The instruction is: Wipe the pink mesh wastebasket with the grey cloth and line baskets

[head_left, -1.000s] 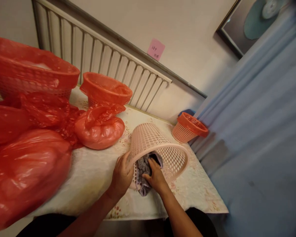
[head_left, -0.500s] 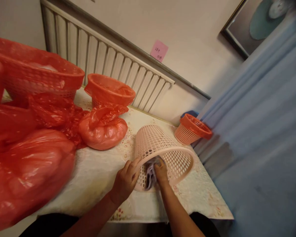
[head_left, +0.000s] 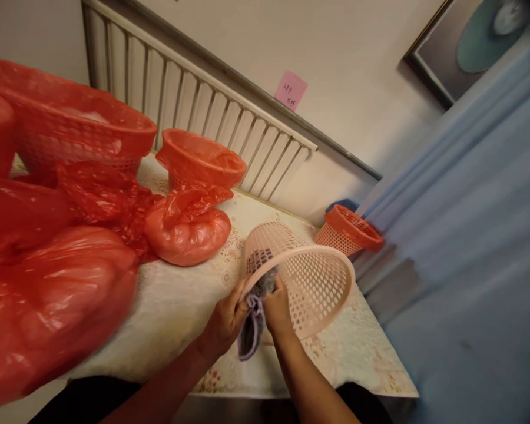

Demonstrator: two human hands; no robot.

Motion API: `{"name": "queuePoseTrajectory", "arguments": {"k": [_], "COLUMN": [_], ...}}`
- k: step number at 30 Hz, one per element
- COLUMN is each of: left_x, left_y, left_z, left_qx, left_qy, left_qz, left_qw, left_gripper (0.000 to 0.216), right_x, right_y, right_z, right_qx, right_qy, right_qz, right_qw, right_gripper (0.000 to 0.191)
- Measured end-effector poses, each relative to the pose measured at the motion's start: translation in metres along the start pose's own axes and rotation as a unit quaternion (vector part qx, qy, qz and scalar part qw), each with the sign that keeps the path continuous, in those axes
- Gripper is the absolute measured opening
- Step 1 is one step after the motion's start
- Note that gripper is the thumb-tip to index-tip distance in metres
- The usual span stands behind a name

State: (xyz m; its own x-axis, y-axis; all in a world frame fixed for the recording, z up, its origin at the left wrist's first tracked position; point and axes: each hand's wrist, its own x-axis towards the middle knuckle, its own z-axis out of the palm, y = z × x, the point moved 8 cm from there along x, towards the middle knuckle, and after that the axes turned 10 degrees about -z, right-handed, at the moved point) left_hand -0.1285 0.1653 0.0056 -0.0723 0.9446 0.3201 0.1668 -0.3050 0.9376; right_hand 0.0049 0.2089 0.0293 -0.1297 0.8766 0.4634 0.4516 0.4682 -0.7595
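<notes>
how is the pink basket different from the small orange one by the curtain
The pink basket lies tipped on its side, the left hand gripping its rim and the right hand holding a grey cloth at its mouth; the orange basket stands upright, untouched. Both are tapered perforated plastic.

Holding tilted basket (head_left: 318,282) near table's (head_left: 172,306) front edge.
Gripping rim with left hand (head_left: 225,321), clutching cloth (head_left: 249,330) against it with right hand (head_left: 277,309); orange basket (head_left: 348,232) at far right corner.

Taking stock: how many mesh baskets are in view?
4: pale pink basket tipped at front, small orange basket far right, lined orange basket mid-back, large red basket back left. Red bags may hide more.
</notes>
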Motion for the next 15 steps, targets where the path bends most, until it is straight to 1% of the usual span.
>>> {"name": "queuePoseTrajectory", "arguments": {"k": [1, 2, 3, 4, 5, 6, 7, 8, 10, 12, 14, 15], "left_x": [0.001, 0.001, 0.001, 0.001, 0.001, 0.0, 0.0, -0.001, -0.003, -0.004, -0.006, -0.007], "left_y": [-0.002, -0.003, -0.004, -0.003, -0.002, 0.0, 0.002, 0.003, 0.005, 0.008, 0.011, 0.013], "left_z": [-0.005, -0.009, -0.012, -0.014, -0.014, -0.012, -0.009, -0.005, 0.002, 0.008, 0.013, 0.014], "left_qx": [0.0, 0.002, 0.004, 0.008, 0.011, 0.014, 0.015, 0.015, 0.013, 0.018, 0.029, 0.033], "left_qy": [0.021, 0.042, 0.058, 0.066, 0.064, 0.055, 0.043, 0.031, 0.011, -0.01, -0.031, -0.042], "left_qz": [-0.008, -0.015, -0.018, -0.018, -0.013, -0.005, 0.002, 0.007, 0.01, 0.018, 0.035, 0.043], "left_qw": [1.0, 0.999, 0.998, 0.998, 0.998, 0.998, 0.999, 0.999, 1.0, 1.0, 0.998, 0.998], "left_gripper": [0.049, 0.048, 0.047, 0.046, 0.046, 0.045, 0.044, 0.044, 0.043, 0.044, 0.044, 0.044], "right_x": [-0.005, -0.009, -0.012, -0.014, -0.015, -0.014, -0.012, -0.01, -0.007, -0.007, -0.008, -0.007], "right_y": [-0.002, -0.001, 0.005, 0.016, 0.028, 0.042, 0.053, 0.062, 0.071, 0.076, 0.076, 0.075], "right_z": [0.012, 0.02, 0.022, 0.019, 0.011, -0.002, -0.016, -0.029, -0.045, -0.047, -0.037, -0.03], "right_qx": [-0.04, -0.09, -0.156, -0.227, -0.294, -0.346, -0.38, -0.394, -0.391, -0.367, -0.321, -0.289], "right_qy": [-0.053, -0.106, -0.154, -0.189, -0.21, -0.216, -0.211, -0.2, -0.172, -0.15, -0.133, -0.125], "right_qz": [-0.033, -0.062, -0.077, -0.076, -0.059, -0.033, -0.005, 0.015, 0.033, 0.045, 0.058, 0.065], "right_qw": [0.997, 0.988, 0.973, 0.952, 0.931, 0.912, 0.901, 0.897, 0.904, 0.917, 0.936, 0.947], "right_gripper": [0.029, 0.033, 0.037, 0.039, 0.04, 0.038, 0.035, 0.034, 0.035, 0.039, 0.039, 0.035]}}
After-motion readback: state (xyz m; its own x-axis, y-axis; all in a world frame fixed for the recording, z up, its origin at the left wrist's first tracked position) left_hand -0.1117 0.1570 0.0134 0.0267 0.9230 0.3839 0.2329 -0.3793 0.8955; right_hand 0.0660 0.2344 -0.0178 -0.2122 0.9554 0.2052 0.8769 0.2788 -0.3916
